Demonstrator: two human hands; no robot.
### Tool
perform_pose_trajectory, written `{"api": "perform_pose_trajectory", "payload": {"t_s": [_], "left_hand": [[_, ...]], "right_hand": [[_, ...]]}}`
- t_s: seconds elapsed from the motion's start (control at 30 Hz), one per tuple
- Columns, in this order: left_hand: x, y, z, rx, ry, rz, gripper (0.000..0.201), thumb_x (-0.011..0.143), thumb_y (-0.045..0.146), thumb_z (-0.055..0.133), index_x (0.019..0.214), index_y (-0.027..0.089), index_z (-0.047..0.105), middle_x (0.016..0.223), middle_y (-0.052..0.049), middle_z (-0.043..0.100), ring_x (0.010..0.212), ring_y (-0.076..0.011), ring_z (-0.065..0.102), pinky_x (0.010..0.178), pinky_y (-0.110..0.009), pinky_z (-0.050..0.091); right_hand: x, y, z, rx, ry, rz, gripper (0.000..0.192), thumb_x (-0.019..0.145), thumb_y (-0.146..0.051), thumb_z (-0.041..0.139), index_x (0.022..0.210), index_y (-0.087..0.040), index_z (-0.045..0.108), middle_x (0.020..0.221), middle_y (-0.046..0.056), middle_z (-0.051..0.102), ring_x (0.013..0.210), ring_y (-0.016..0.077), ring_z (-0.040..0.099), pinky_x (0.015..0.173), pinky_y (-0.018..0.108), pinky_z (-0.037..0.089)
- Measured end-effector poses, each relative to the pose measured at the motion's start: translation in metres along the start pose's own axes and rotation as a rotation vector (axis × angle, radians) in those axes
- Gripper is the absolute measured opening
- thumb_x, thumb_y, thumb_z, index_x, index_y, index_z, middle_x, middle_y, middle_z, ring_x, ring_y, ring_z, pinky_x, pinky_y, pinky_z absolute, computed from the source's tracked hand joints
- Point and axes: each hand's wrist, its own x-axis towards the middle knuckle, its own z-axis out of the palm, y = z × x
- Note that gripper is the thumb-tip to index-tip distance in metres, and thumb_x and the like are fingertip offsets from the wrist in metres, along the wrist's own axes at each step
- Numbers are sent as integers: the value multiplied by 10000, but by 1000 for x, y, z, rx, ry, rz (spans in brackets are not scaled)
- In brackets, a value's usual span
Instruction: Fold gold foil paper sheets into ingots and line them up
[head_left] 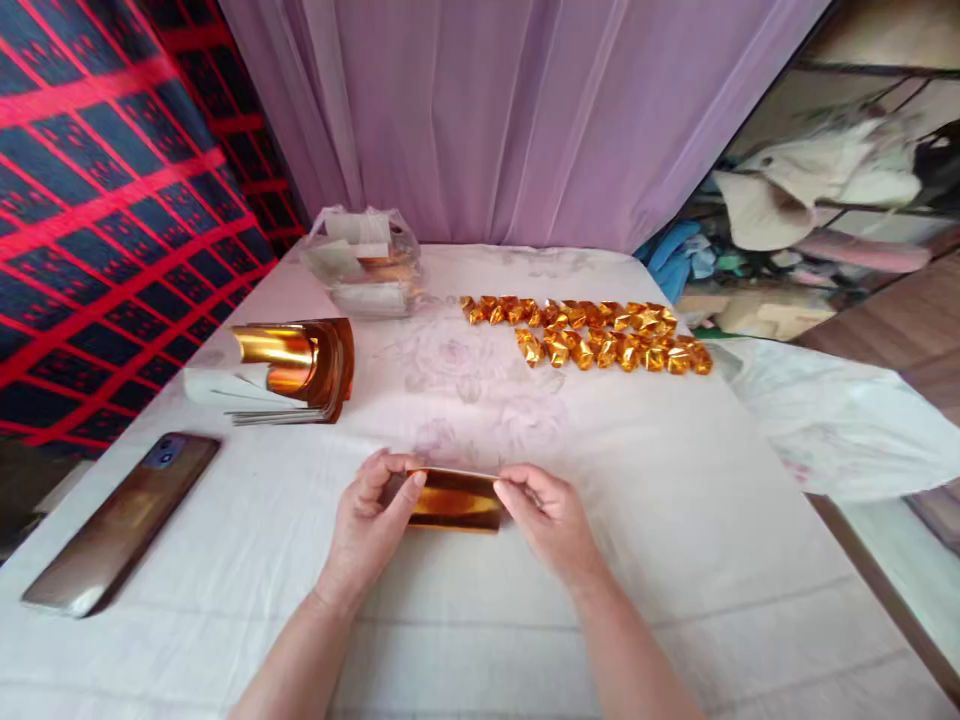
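A sheet of shiny gold foil paper (456, 503) is stretched between my two hands, low over the white tablecloth. My left hand (379, 505) pinches its upper left corner between thumb and fingers. At the upper right corner, my right hand (547, 510) grips it the same way. The sheet's far edge curls up and shows a thin pale line. Beyond my hands, two rows of small folded gold foil pieces (611, 350) lie on the cloth. Left of them sits a stack of curled gold foil sheets (300, 365) with white backs.
A smartphone (124, 525) lies face down at the left edge of the table. A clear plastic bag of paper packets (367, 270) stands at the back left. A purple curtain (480, 120) hangs behind the table, and cluttered shelves (810, 200) stand at the right.
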Motion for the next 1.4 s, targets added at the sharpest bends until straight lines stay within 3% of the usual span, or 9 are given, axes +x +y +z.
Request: {"api": "perform_pose_trajectory", "payload": {"t_s": [0.13,0.33,0.53,0.8,1.1,1.27,1.4], "left_hand": [[0,2,-1,-6,-7,7,253,837,475,642,849,225,680,830,-26,705,946,-208,641,988,-386,461],[1,3,1,15,13,50,221,843,452,637,829,233,671,782,-10,693,888,-193,642,1004,-401,451],[1,3,1,4,0,53,251,853,473,627,834,226,670,786,-11,679,818,-174,647,849,-333,528],[1,6,1,13,0,43,253,848,474,634,831,224,674,796,-14,676,817,-173,644,811,-315,534],[1,4,1,32,18,56,221,840,449,637,820,232,677,737,-4,668,859,-182,650,928,-360,501],[3,4,1,21,18,73,180,831,421,642,805,246,677,732,10,684,841,-179,647,1113,-448,352],[3,5,-1,0,-1,47,184,836,423,627,816,248,680,761,12,701,842,-181,652,1153,-463,302]], "right_hand": [[0,-1,0,-6,-3,-8,230,825,-379,601,750,-177,681,606,-6,579,546,107,494,495,199,408],[1,0,-1,-27,-4,-36,241,838,-384,593,755,-173,674,580,-15,554,516,99,471,479,201,390],[1,-1,-1,-47,12,-57,242,840,-372,590,753,-165,677,583,-13,562,517,98,484,488,199,399],[1,-3,-1,-51,16,-57,256,848,-383,580,747,-167,672,571,-22,530,510,97,466,479,201,385],[1,-1,0,-47,30,-50,250,843,-379,585,730,-169,662,562,-27,515,504,95,455,471,200,378],[0,-2,2,-66,59,-57,247,854,-367,583,714,-173,641,543,-38,489,483,87,437,459,197,359],[0,-3,4,-86,68,-67,256,864,-369,573,706,-177,628,539,-38,493,477,87,437,455,199,359]]}}
